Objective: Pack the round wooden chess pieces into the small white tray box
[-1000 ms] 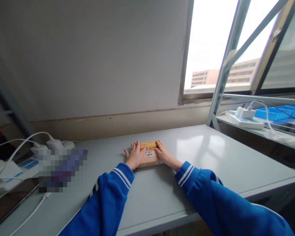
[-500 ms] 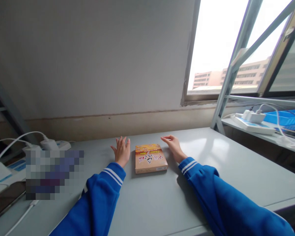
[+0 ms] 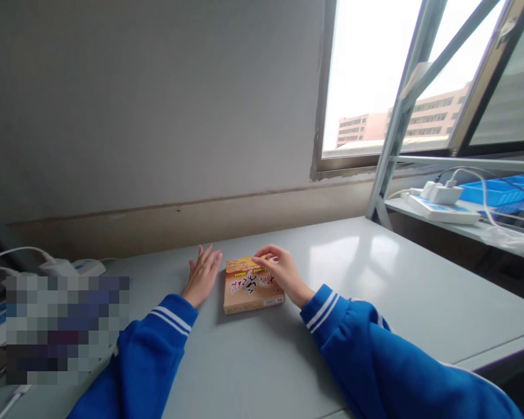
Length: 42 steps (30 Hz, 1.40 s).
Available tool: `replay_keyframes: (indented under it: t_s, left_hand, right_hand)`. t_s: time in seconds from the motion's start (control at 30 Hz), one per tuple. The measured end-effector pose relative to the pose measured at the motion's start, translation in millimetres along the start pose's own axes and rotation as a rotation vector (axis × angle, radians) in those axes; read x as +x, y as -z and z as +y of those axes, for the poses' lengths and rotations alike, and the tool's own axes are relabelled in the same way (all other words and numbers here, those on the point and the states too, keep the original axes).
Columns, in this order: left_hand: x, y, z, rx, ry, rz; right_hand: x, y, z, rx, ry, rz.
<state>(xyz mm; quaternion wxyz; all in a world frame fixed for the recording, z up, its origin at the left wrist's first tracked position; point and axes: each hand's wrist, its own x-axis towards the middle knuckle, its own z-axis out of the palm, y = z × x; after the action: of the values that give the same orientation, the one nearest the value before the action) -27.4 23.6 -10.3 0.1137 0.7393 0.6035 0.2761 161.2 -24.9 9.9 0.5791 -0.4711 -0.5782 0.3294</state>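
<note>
A flat tan and orange box (image 3: 247,295) with Chinese characters on its lid lies closed on the grey table. Just left of the box is my left hand (image 3: 203,276), its fingers spread and holding nothing. My right hand (image 3: 283,273) hovers over the upper right part of the lid, hiding some of the print. Its fingers are curled, with the tips close together, and whether they touch the lid is unclear. Nothing can be made out between them.
The grey table (image 3: 375,291) runs back to the wall. At the left are white chargers (image 3: 56,267), cables and a blurred-out patch. On the right, a metal shelf holds a power strip (image 3: 441,208) and a blue tray (image 3: 502,191).
My right hand has moved left from beside the box to over its lid. My left hand stays at the box's left side. The view has shifted slightly.
</note>
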Motion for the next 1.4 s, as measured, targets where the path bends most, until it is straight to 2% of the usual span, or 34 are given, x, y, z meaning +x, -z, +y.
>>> replay_keyframes:
  t_s: [0.23,0.37,0.5,0.57,0.63,0.77,0.87,0.93,1.07,1.2,1.3,1.4]
  left_hand:
    - [-8,1.1,7,0.05,-0.049,-0.018]
    - [-8,0.6,7,0.083,-0.023,-0.063]
    - [-14,-2.3,10,0.058,-0.114,-0.147]
    - [-16,-5.7,10,0.037,-0.14,-0.176]
    - [-17,-10.1,8,0.003,-0.115,-0.187]
    - [-16,-18.0,4,-0.145,-0.089,-0.155]
    - [-18,-17.7,8,-0.348,-0.087,-0.075]
    - [-21,-11.8,18,-0.525,-0.091,-0.003]
    - [-34,9.6,42,-0.841,-0.189,0.128]
    - [-47,23.2,56,-0.822,-0.273,0.39]
    - [-52,24.8,60,-0.862,-0.318,0.559]
    - [-50,28.5,60,-0.771,-0.275,0.698]
  right_hand:
    - [4,8,0,0.049,-0.049,0.061]
    - [9,13,11,0.042,-0.044,0.166]
    - [9,10,23,0.164,-0.177,0.285]
    - [6,5,26,0.228,-0.245,0.264]
    - [1,-1,26,0.28,-0.264,0.192]
    - [-4,-7,20,0.347,-0.276,0.11]
    - [-4,-7,10,0.372,-0.216,0.137]
    - [-5,-6,0,0.366,-0.079,0.151]
    - [-13,-5,-26,0.391,0.191,0.134]
    - [-18,-4,-41,0.461,0.258,0.16]
    - [-14,0,-38,0.43,0.256,0.287]
    - [-7,4,-29,0.334,0.227,0.372]
